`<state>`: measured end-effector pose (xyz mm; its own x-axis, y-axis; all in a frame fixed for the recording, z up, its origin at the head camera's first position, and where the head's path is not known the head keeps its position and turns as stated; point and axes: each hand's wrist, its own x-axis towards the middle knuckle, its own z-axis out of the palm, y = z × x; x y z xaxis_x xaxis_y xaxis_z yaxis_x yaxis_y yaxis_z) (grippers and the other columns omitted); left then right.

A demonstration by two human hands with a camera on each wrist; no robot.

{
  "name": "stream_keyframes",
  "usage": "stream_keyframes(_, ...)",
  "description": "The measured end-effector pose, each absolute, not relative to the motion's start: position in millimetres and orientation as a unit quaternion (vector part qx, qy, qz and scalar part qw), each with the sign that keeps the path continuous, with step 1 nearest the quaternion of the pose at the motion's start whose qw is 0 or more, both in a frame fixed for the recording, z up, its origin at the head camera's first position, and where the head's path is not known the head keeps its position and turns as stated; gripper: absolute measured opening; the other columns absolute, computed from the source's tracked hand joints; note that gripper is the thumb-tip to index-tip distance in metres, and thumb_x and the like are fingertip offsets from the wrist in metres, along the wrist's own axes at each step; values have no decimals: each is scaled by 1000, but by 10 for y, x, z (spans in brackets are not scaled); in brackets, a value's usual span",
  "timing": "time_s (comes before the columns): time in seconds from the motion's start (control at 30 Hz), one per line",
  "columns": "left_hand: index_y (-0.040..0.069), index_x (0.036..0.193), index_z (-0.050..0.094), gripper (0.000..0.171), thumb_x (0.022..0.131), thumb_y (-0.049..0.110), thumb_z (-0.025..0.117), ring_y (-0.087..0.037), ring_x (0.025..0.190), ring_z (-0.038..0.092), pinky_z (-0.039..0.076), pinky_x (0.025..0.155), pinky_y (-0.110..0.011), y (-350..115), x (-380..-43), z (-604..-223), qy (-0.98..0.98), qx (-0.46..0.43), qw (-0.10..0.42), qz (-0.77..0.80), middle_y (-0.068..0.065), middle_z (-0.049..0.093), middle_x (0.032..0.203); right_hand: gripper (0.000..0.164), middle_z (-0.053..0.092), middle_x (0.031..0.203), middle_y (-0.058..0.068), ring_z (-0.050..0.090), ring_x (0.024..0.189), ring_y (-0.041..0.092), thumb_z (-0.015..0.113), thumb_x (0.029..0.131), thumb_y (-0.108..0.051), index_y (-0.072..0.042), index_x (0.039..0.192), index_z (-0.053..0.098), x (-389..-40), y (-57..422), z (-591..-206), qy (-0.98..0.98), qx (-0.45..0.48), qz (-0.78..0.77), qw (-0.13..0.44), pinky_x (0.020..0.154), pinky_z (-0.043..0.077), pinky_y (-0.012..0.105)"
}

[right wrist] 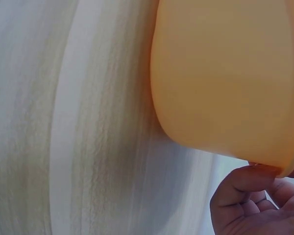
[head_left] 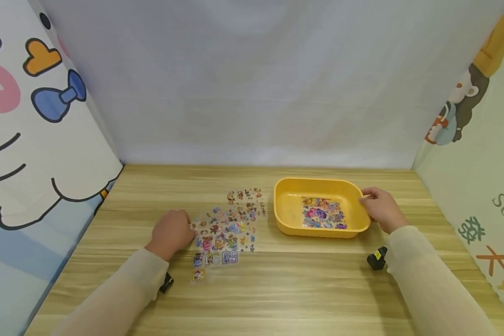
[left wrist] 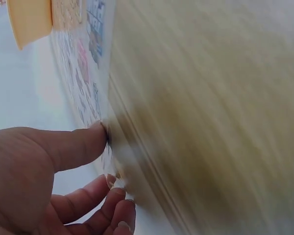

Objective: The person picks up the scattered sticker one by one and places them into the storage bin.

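On the pale wooden tabletop (head_left: 277, 280), just right of my left hand (head_left: 173, 232), lies the clear plastic sticker sheet printed with small colourful cartoon figures (head_left: 228, 226). Its long axis runs from near-left to far-right, slanting toward the yellow plastic tray with rounded corners (head_left: 285, 219), and the near-left edge is the one under my grip. My left fingertips (left wrist: 118, 185) touch that edge, thumb above and the other fingers curled below, but I cannot tell whether they have actually pinched it or only rest against it. My right hand (head_left: 382, 208) is at the far-right corner of the tray, thumb over the rim and fingers curled on the outer wall, so that grip holds the tray. A second sticker sheet with bright purple and pink figures (head_left: 322, 213) lies flat inside the tray. The sheet on the tabletop stands just left of the tray, apart from it by a narrow strip of wood; my left hand is plainly the nearer one to it, the right being on the tray's other side.

From the head view I get the whole layout and the sheet's slant. The left wrist view, blurred, shows the contact of thumb and fingertips at the sheet's edge, which the back of my hand hides from above. The right wrist view shows the tray's outer wall and my thumb at its rim, but nothing of what is inside
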<state>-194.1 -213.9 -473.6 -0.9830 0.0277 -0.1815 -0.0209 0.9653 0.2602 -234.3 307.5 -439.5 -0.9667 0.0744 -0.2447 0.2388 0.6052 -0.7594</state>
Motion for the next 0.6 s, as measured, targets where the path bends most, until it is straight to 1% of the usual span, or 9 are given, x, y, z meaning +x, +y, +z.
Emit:
stream_keyframes(0.13, -5, 114, 70, 40, 89, 25, 81, -31, 87, 67, 58, 74, -48, -2129, -1962, -4728, 982, -17, 110, 152, -20, 71, 110, 50, 54, 122, 26, 56, 84, 22, 45, 110, -19, 10, 150, 39, -2342, 3084, -4398, 890, 88, -436, 95, 64, 52, 29)
stream_keyframes(0.33, -4, 113, 69, 38, 88, 22, 81, -27, 83, 64, 56, 75, -47, -2152, -1967, -4714, 975, -22, 116, 186, -16, 71, 105, 50, 54, 122, 26, 57, 84, 23, 44, 110, -20, 10, 150, 39, -2358, 3085, -4399, 890, 87, -437, 96, 65, 53, 29)
stream_keyframes(0.4, -2, 109, 69, 33, 88, 21, 81, -25, 79, 62, 55, 72, -45, -2150, -1958, -4703, 974, -22, 115, 193, -13, 71, 99, 50, 54, 122, 25, 57, 84, 22, 45, 110, -20, 10, 149, 40, -2361, 3085, -4400, 889, 87, -438, 97, 65, 53, 29)
stream_keyframes(0.5, 2, 100, 68, 21, 91, 19, 78, -23, 73, 59, 52, 67, -41, -2138, -1941, -4686, 974, -18, 112, 194, -7, 68, 90, 49, 54, 119, 24, 57, 81, 21, 46, 109, -18, 9, 149, 40, -2365, 3089, -4410, 886, 88, -444, 96, 63, 53, 29)
stream_keyframes(0.6, 5, 92, 66, 14, 94, 18, 73, -21, 71, 57, 51, 65, -40, -2140, -1932, -4682, 974, -10, 109, 199, -5, 65, 85, 48, 54, 117, 22, 57, 77, 20, 46, 109, -16, 9, 149, 41, -2369, 3093, -4425, 884, 88, -449, 94, 62, 53, 29)
